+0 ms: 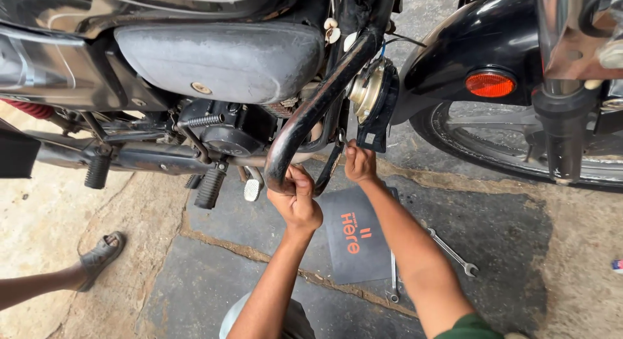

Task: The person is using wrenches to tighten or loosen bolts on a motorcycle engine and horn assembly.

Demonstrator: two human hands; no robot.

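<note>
A black motorcycle [220,60] stands in front of me, seen from above. My left hand [296,199] is closed around the lower bend of its black tubular crash guard [311,108]. My right hand [360,162] is up under the guard's frame mount, fingers closed at a spot just below the round horn [367,92]; whether it holds a small part or tool is hidden. The footpeg [211,186] and engine sit just left of my left hand.
A dark mat [357,238] lies on the stone floor under my arms, with two spanners [454,253] beside it. The front wheel [506,144] and mudguard with an orange reflector [490,84] are at right. Another person's sandalled foot [100,253] rests at lower left.
</note>
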